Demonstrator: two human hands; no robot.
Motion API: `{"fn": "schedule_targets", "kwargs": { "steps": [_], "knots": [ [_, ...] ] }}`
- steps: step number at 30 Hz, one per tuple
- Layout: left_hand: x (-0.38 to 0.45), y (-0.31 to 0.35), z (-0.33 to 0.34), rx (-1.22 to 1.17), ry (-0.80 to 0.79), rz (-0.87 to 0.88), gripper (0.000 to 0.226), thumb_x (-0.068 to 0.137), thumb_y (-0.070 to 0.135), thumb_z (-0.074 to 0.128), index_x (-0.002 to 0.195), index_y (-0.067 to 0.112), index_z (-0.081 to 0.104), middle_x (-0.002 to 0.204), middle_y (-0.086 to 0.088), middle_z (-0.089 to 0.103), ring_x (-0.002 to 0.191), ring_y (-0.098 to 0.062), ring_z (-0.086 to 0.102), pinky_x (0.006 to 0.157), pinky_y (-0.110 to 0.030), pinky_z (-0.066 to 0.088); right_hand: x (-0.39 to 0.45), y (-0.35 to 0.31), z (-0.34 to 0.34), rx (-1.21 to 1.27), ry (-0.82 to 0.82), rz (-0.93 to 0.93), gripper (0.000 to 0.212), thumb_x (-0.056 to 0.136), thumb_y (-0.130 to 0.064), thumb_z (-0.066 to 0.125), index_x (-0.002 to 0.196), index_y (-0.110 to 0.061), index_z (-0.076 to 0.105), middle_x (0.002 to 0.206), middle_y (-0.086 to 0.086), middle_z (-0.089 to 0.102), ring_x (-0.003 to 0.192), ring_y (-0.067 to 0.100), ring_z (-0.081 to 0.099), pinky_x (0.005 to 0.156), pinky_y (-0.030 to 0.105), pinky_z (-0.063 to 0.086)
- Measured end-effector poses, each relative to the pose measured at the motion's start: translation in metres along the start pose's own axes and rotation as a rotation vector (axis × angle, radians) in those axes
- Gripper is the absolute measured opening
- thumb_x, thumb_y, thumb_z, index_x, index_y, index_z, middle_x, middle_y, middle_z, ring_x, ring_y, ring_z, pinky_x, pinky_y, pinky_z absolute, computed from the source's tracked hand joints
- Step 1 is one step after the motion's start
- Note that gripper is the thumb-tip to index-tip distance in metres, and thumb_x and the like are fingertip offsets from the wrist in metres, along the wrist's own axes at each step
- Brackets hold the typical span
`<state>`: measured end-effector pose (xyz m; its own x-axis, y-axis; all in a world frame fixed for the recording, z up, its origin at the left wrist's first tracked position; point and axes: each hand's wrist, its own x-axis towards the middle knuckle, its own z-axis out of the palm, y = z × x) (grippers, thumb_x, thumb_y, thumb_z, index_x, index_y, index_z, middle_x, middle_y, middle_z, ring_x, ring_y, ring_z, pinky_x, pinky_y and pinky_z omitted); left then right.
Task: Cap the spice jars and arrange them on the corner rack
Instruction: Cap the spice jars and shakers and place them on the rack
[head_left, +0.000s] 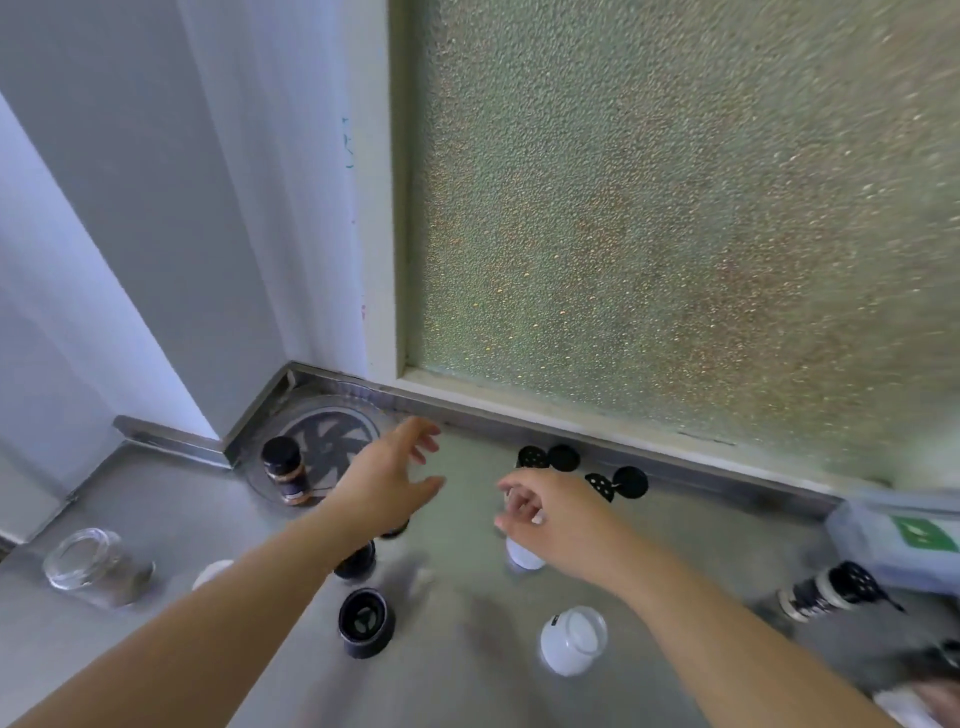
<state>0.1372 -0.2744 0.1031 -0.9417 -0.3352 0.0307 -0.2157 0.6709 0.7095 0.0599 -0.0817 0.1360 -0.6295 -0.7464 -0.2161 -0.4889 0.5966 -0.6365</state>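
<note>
In the counter's back-left corner sits the round clear corner rack, and one dark spice jar with a black cap stands on it. My left hand hovers just right of the rack, fingers spread and empty. My right hand hangs with loosely curled fingers directly over a small white jar; no grip on it is visible. Several loose black caps lie along the back ledge. A black-topped jar and a second white jar stand nearer me. Another dark jar is partly hidden under my left forearm.
An empty glass jar lies at the left of the steel counter. A spice jar lies on its side at the right, beside a plastic box with a green label. A frosted window and a white wall close off the corner.
</note>
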Motion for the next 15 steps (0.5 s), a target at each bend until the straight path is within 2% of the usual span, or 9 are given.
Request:
{"fn": "schedule_targets", "kwargs": {
  "steps": [2, 5, 9, 12, 15],
  "knots": [
    [0.012, 0.007, 0.027, -0.053, -0.065, -0.032, 0.05, 0.077, 0.019, 0.068, 0.12, 0.014, 0.044, 0.109, 0.001, 0.057, 0.095, -0.016, 0.055, 0.085, -0.03, 0.046, -0.012, 0.017, -0.01, 0.006, 0.045, 0.025, 0.032, 0.084, -0.029, 0.062, 0.115, -0.024, 0.058, 0.094, -0.01, 0.063, 0.08, 0.003, 0.057, 0.078, 0.021, 0.046],
    [0.029, 0.012, 0.064, -0.124, -0.105, -0.115, 0.056, 0.077, 0.019, 0.069, 0.124, 0.015, 0.039, 0.12, -0.003, 0.055, 0.098, -0.018, 0.052, 0.087, -0.032, 0.045, -0.029, 0.041, -0.021, 0.034, 0.112, 0.075, 0.03, 0.084, -0.029, 0.062, 0.114, -0.028, 0.058, 0.09, -0.012, 0.061, 0.081, 0.004, 0.057, 0.078, 0.023, 0.049],
    [0.047, 0.016, 0.104, -0.163, -0.129, -0.171, 0.061, 0.077, 0.015, 0.068, 0.128, 0.015, 0.036, 0.132, -0.004, 0.048, 0.11, -0.024, 0.053, 0.092, -0.034, 0.042, -0.045, 0.068, -0.024, 0.044, 0.197, 0.11, 0.028, 0.084, -0.028, 0.061, 0.112, -0.026, 0.059, 0.093, -0.01, 0.062, 0.084, 0.003, 0.058, 0.071, 0.008, 0.042],
    [0.06, 0.015, 0.124, -0.213, -0.148, -0.202, 0.061, 0.075, 0.013, 0.071, 0.126, 0.016, 0.039, 0.129, -0.005, 0.051, 0.114, -0.025, 0.052, 0.092, -0.035, 0.042, -0.049, 0.082, -0.02, 0.097, 0.214, 0.137, 0.026, 0.084, -0.026, 0.061, 0.109, -0.023, 0.061, 0.094, -0.008, 0.063, 0.082, 0.006, 0.059, 0.07, 0.008, 0.041],
    [0.07, 0.015, 0.137, -0.313, -0.131, -0.226, 0.052, 0.072, 0.008, 0.073, 0.116, 0.013, 0.046, 0.116, -0.008, 0.059, 0.107, -0.024, 0.054, 0.09, -0.034, 0.042, -0.048, 0.092, -0.014, 0.118, 0.207, 0.155, 0.03, 0.085, -0.029, 0.06, 0.114, -0.025, 0.059, 0.092, -0.012, 0.06, 0.078, 0.0, 0.056, 0.069, 0.005, 0.04]
  ]
}}
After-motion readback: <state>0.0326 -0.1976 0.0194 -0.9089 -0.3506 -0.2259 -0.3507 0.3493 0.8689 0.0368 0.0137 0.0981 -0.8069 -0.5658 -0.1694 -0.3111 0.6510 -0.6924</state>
